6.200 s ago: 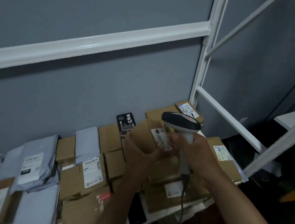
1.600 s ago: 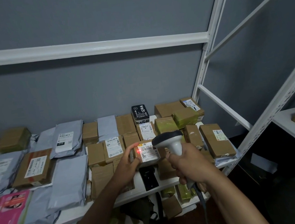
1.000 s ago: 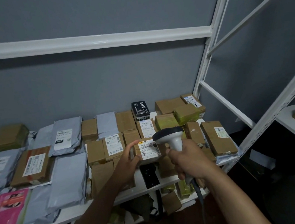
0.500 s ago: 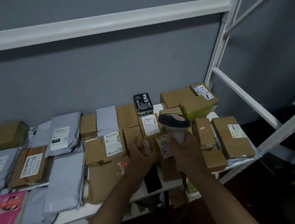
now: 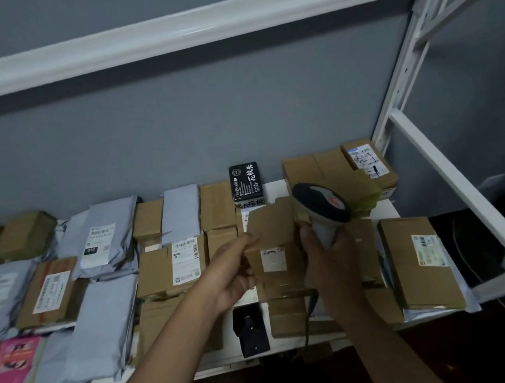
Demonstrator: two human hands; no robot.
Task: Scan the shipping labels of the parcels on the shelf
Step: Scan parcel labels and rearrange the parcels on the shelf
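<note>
The left hand (image 5: pixel 234 275) grips a small cardboard parcel (image 5: pixel 274 245) lifted above the shelf (image 5: pixel 279 186), probably turning its label toward the scanner (image 5: pixel 322 211); the right hand (image 5: pixel 331 261) holds that scanner's handle, touching the parcel's right edge

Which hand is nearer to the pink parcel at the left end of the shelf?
Left. The left hand holds a small cardboard box mid-shelf, still well right of the pink parcel; the right hand, gripping the scanner, is farther right.

Parcels (image 5: pixel 171 266) lie side by side on the shelf (image 5: pixel 294 345), mailers (image 5: pixel 102 321) leftward.
</note>
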